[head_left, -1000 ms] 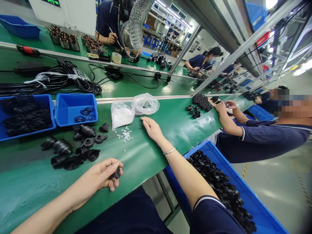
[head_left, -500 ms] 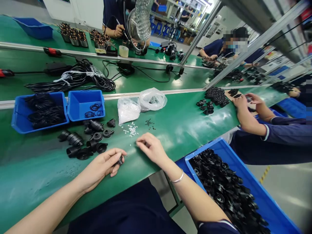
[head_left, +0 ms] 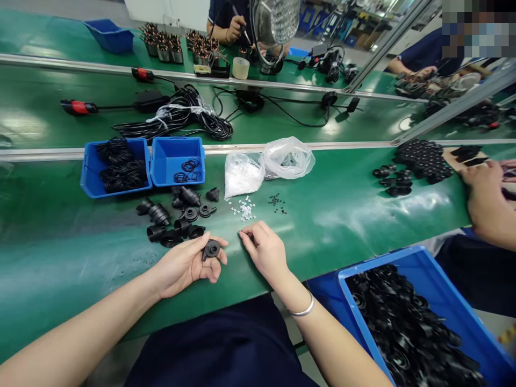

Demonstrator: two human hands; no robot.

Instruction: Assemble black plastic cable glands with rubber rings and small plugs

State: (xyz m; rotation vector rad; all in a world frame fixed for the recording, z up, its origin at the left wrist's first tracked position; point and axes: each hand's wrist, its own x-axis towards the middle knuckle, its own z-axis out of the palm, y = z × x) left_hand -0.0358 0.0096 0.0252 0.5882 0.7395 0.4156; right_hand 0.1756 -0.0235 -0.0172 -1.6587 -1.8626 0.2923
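My left hand (head_left: 186, 264) is closed around a small round black plastic part (head_left: 211, 249), held just above the green belt (head_left: 342, 215) near its front edge. A few centimetres to its right, my right hand (head_left: 265, 250) rests on the belt with fingertips pinched together; what they hold is too small to make out. Just beyond the right hand lie a scatter of tiny white pieces (head_left: 244, 208) and a few tiny black pieces (head_left: 277, 202). A cluster of black plastic parts (head_left: 173, 217) lies beyond the left hand.
Two blue bins (head_left: 177, 161) with black rings stand at the left, two plastic bags (head_left: 269, 163) behind the small pieces. A large blue crate of black parts (head_left: 407, 322) sits at lower right. A co-worker's hands (head_left: 486, 199) work at the right; coiled cables (head_left: 181, 115) lie further back.
My right hand has pulled back from near the bags to the belt's front, fingers now pinched. My left hand has turned the black part up into view. The view has shifted right.
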